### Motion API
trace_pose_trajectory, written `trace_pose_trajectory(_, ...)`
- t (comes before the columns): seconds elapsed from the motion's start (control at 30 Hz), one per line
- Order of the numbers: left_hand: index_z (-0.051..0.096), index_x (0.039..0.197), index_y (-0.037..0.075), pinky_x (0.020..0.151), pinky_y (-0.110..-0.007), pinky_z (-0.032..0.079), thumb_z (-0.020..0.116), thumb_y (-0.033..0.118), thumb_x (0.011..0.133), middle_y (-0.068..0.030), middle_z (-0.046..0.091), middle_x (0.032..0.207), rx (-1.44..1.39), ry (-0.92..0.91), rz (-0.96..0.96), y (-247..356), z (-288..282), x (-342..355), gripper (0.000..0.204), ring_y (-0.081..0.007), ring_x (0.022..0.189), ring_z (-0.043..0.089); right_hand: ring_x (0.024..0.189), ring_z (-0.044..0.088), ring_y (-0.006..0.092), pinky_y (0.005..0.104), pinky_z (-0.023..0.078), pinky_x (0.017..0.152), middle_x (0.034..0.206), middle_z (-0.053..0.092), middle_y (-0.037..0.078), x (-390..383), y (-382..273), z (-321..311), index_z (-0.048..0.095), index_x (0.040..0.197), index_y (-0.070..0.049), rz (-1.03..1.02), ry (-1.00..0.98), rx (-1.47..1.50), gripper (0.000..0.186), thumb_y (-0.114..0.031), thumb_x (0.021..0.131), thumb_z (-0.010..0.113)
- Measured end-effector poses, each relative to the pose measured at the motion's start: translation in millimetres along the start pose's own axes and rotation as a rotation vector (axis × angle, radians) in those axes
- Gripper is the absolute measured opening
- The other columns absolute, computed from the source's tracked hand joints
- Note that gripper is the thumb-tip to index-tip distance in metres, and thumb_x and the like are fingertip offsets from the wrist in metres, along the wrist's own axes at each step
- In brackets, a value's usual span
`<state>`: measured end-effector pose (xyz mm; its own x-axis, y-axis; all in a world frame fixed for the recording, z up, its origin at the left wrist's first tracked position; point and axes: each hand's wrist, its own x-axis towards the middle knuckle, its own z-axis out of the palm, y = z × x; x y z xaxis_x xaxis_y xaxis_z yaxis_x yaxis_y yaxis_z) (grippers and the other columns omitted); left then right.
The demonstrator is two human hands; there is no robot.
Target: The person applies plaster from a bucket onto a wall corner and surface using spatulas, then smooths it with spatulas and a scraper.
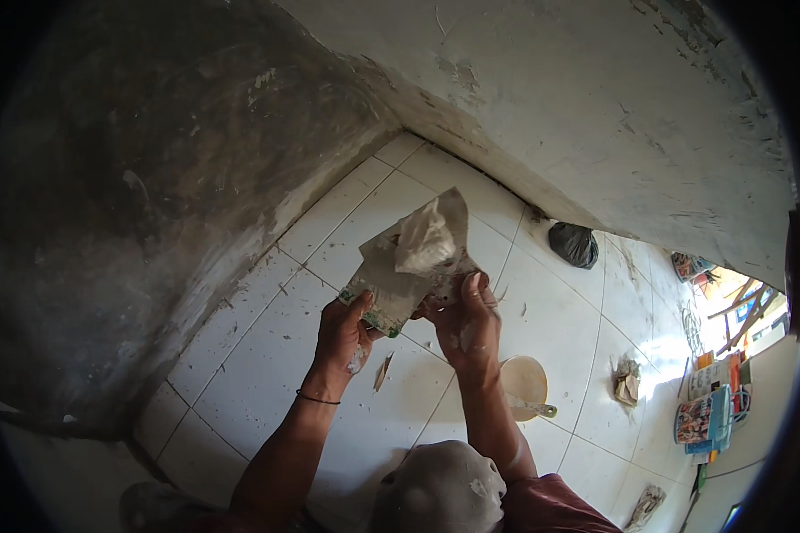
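My left hand (348,336) grips a flat, worn putty spreader (378,289) with green marks along its near edge. Closed on the lower edge of a second grey spreader (458,213) is my right hand (468,324). The two blades meet and overlap in front of me, above the floor. A thick lump of white putty (427,240) sits on the blades. White smears show on both hands. Exactly where one blade passes over the other is hard to make out.
White floor tiles (267,373) carry scattered crumbs. A cream bowl (524,377) with a handled tool (533,407) stands beside my right forearm. Farther right are a black plastic bag (573,244), crumpled paper (627,388) and a blue container (707,417). Bare walls (542,98) meet ahead.
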<state>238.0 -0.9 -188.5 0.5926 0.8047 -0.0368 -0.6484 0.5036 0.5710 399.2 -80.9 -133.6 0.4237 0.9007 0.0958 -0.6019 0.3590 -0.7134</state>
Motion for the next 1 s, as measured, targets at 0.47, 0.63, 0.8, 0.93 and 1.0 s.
trace_pose_trajectory(0.47, 0.048, 0.142, -0.004, 0.103, -0.038, 0.055, 0.062, 0.019, 0.100, -0.0139, 0.062, 0.134, -0.141, -0.098, 0.038, 16, 20, 6, 0.050, -0.0231, 0.120, 0.065, 0.098, 0.071, 0.0241, 0.0392, 0.062, 0.083, 0.117, 0.068, 0.017, -9, 27, 4, 0.052, 0.139, 0.007, -0.153, -0.019, -0.251, 0.049, -0.029, 0.107, 0.056)
trace_pose_trajectory(0.63, 0.048, 0.143, -0.003, 0.105, -0.037, 0.054, 0.060, 0.015, 0.102, -0.0136, 0.061, 0.135, -0.174, -0.108, 0.064, 18, 12, 10, 0.046, -0.0229, 0.123, 0.063, 0.091, 0.072, 0.0230, 0.0362, 0.063, 0.079, 0.108, 0.070, 0.014, -20, 40, -24, 0.060, 0.129, 0.006, -0.091, 0.025, -0.483, 0.040, -0.028, 0.108, 0.055)
trace_pose_trajectory(0.8, 0.045, 0.146, -0.002, 0.112, -0.039, 0.048, 0.062, 0.002, 0.098, -0.0135, 0.059, 0.140, -0.045, -0.081, 0.196, 26, 4, 10, 0.051, -0.0237, 0.130, 0.058, 0.096, 0.072, 0.0280, 0.0375, 0.063, 0.069, 0.120, 0.065, 0.016, -26, -6, -62, 0.051, 0.129, -0.002, 0.008, 0.162, -0.289, 0.044, -0.041, 0.110, 0.042)
trace_pose_trajectory(0.93, 0.043, 0.147, -0.001, 0.112, -0.038, 0.046, 0.061, -0.006, 0.096, -0.0122, 0.058, 0.140, 0.104, -0.043, 0.304, 25, 5, 20, 0.055, -0.0217, 0.130, 0.057, 0.099, 0.071, 0.0307, 0.0404, 0.062, 0.082, 0.123, 0.064, 0.016, -27, -33, -62, 0.052, 0.126, -0.001, 0.169, 0.264, 0.116, 0.031, -0.024, 0.106, 0.046)
trace_pose_trajectory(1.0, 0.050, 0.142, -0.004, 0.106, -0.034, 0.048, 0.060, -0.006, 0.096, -0.0127, 0.063, 0.135, 0.356, 0.057, 0.499, 29, 14, 19, 0.047, -0.0208, 0.125, 0.060, 0.100, 0.070, 0.0308, 0.0416, 0.060, 0.085, 0.122, 0.065, 0.017, -19, -26, -35, 0.053, 0.127, -0.001, 0.257, 0.197, 0.013, 0.030, -0.016, 0.101, 0.049)
